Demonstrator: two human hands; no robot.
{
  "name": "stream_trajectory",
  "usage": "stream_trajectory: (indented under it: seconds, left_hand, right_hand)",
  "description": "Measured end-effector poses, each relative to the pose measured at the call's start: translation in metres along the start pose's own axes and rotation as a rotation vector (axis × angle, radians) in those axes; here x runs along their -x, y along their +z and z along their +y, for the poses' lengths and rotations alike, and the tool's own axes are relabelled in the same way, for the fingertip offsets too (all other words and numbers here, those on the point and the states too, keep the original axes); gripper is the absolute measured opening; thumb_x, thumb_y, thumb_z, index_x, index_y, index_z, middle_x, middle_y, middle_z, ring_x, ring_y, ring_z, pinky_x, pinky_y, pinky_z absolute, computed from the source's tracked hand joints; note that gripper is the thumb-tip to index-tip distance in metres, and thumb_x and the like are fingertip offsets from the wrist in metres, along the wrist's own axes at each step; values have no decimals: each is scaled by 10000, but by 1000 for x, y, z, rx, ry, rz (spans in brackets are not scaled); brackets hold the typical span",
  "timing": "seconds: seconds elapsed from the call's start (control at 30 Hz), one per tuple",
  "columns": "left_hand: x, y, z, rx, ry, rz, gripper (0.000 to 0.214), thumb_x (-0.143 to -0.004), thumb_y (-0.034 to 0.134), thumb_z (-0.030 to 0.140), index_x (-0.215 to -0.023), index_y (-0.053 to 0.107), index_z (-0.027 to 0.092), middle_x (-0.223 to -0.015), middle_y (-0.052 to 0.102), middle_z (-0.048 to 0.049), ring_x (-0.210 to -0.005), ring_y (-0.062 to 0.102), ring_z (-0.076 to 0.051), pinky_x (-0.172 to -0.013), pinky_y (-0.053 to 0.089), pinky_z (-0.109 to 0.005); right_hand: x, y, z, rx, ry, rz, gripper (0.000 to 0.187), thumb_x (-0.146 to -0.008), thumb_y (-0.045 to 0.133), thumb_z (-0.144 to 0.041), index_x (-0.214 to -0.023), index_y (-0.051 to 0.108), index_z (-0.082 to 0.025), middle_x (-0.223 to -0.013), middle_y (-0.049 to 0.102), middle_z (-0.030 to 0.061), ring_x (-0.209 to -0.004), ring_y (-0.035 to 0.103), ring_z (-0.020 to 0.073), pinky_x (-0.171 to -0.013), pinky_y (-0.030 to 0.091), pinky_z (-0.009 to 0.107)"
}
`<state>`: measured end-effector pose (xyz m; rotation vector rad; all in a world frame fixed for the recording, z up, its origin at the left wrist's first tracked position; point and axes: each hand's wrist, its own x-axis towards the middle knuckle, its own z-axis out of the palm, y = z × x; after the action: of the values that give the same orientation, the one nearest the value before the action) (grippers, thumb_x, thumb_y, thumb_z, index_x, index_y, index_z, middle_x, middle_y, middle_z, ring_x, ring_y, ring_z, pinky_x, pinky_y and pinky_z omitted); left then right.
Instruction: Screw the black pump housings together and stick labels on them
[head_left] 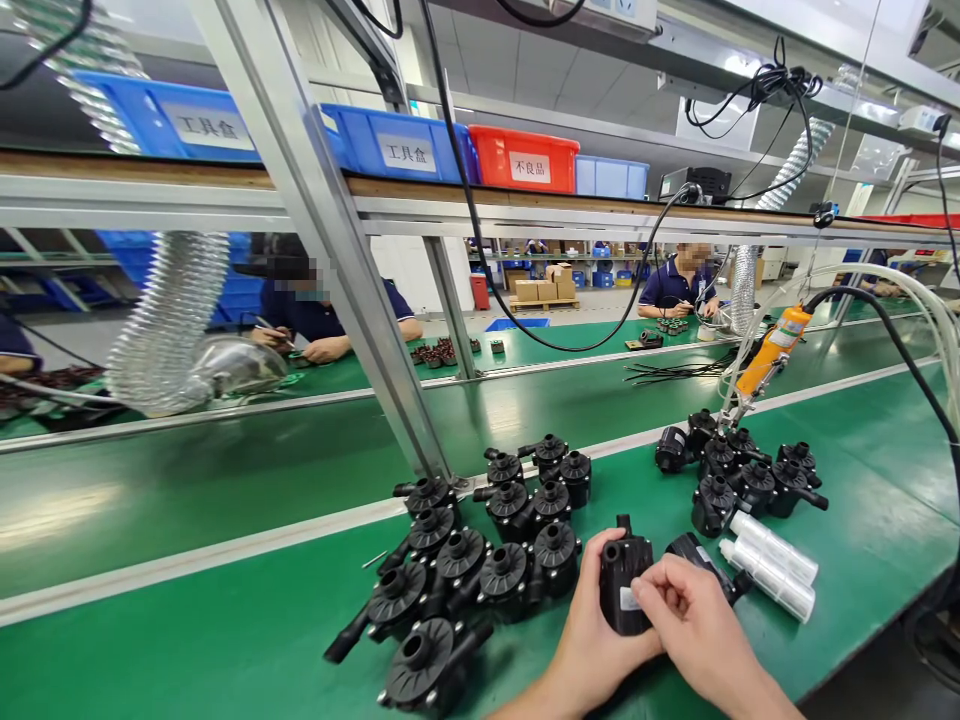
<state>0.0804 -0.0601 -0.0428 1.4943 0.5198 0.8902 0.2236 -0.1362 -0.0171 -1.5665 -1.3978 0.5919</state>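
My left hand (592, 625) is wrapped round a small black water pump (627, 565), its side with a white label (628, 598) turned up. The fingers of my right hand (694, 615) are curled in a pinch at the right edge of that label, against the pump body. Whether the label's edge is lifted or flat under the fingertips is hard to make out. Just behind my right hand lies another black pump (701, 556) on its side, partly covered by the hand. Two clear rolls (776, 565) of plastic film or tape lie to the right of it.
Several black pumps (457, 555) stand grouped on the green bench (247, 625) at left, with another cluster (754, 470) at back right. An orange electric screwdriver (776, 350) hangs above that cluster. A slanting metal post (352, 270) rises ahead. Co-workers (679, 280) sit across the line.
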Motion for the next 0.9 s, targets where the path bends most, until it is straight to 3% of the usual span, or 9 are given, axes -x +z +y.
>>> stream_trajectory:
  seconds: [0.17,0.27,0.4,0.53,0.6,0.67,0.73,0.8,0.9]
  left_hand:
    - [1,-1,-1,7,1,-6,936,-694,974,305,-1407,367,291,-1158,662,-31,-935,678,-217,-867,572,-340]
    - [1,0,-1,-13,21,-1,910,-697,947,267,-1402,372,292,-1176,638,-33,-937,664,-217,-859,565,-341]
    - [2,-1,-3,-36,56,6,888,-687,939,257,-1389,397,300,-1172,612,-28,-980,650,-233,-912,564,-372]
    - [1,-6,-14,-110,173,23,993,-607,1036,351,-1401,440,318,-1371,538,-95,-1227,617,-347,-1076,530,-505]
    - [1,-9,-21,-184,305,-23,972,-604,1047,342,-1394,481,320,-1493,467,-136,-1405,511,-419,-1189,435,-589]
    - [1,-11,-26,-260,379,-123,989,-601,1050,304,-1418,494,327,-1607,383,-164,-1523,383,-458,-1247,356,-637]
    - [3,-12,-25,-353,316,-166,1100,-587,1040,216,-1503,445,344,-1718,249,-169,-1594,262,-462,-1278,304,-659]
    - [5,-12,-23,-448,160,-114,1184,-621,968,114,-1601,343,339,-1781,117,-158,-1637,151,-433,-1310,230,-666]
    - [6,-14,-23,-509,-24,-49,1118,-729,806,78,-1677,247,275,-1790,127,-161,-1651,135,-376,-1334,179,-642]
  right_hand:
    - [0,1,-2,93,-72,30,362,-1070,551,-394,-767,612,-206,-741,518,-15,-647,496,146,-605,363,274]
    - [3,4,1,250,-252,121,342,-1090,526,-326,-779,611,-211,-734,538,-5,-635,542,150,-607,391,280]
    - [9,-2,8,488,-480,266,176,-1085,563,-326,-1079,690,-204,-806,623,29,-691,641,189,-663,467,305]
    - [8,-13,12,481,-263,289,649,-953,720,-418,-1498,466,-175,-876,676,16,-613,634,189,-616,538,315]
    - [3,-12,15,474,-197,197,787,-859,775,-366,-1538,414,-197,-983,732,36,-695,697,214,-674,587,331]
    - [-7,-8,19,516,-221,135,769,-807,759,-264,-1510,451,-214,-1127,757,80,-898,750,273,-789,615,372]
    - [-18,-5,24,610,-281,151,682,-824,680,-162,-1478,495,-218,-1242,739,115,-1048,730,320,-878,609,432]
    - [-25,-6,30,694,-327,255,611,-902,606,-129,-1497,489,-208,-1323,696,148,-1144,682,351,-947,587,492]
    - [-21,-11,38,754,-389,475,556,-1028,580,-274,-1560,445,-185,-1441,613,198,-1281,586,402,-1059,523,584]
